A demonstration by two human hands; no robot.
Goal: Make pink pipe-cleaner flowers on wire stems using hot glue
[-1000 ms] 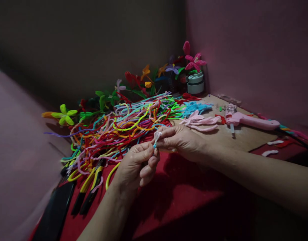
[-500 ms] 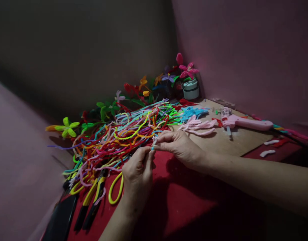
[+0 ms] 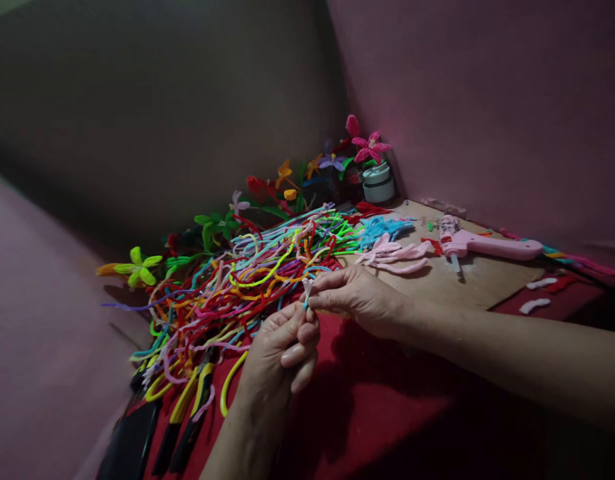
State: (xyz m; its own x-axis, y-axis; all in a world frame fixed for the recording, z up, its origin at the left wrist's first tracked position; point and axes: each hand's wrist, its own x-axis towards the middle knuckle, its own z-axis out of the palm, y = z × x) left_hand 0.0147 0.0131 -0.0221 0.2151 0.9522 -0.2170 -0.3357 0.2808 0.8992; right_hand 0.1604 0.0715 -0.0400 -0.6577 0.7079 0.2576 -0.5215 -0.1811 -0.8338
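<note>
Between my two hands is a small piece with white strands [image 3: 307, 287] fanning up and a light blue band at its base. My left hand [image 3: 282, 353] pinches the base from below, its other fingers curled. From the right, my right hand [image 3: 360, 297] holds the same piece between thumb and fingertips, close to the blue band. Behind both hands spreads a heap of coloured fuzzy stems [image 3: 257, 267]. Whatever part of the piece lies inside the fingers is hidden.
A pink glue gun [image 3: 497, 245] rests on a tan board [image 3: 462, 287], near pink petals [image 3: 395, 257] and a blue bundle [image 3: 385, 230]. Yellow-black pliers [image 3: 187, 413] and a dark flat object [image 3: 130, 437] lie at the left. Fuzzy flowers [image 3: 137, 267] line the back.
My left hand has turned, and its curled fingers now show more. The white strands stand more clearly upright between the fingertips. The camera view has shifted slightly.
</note>
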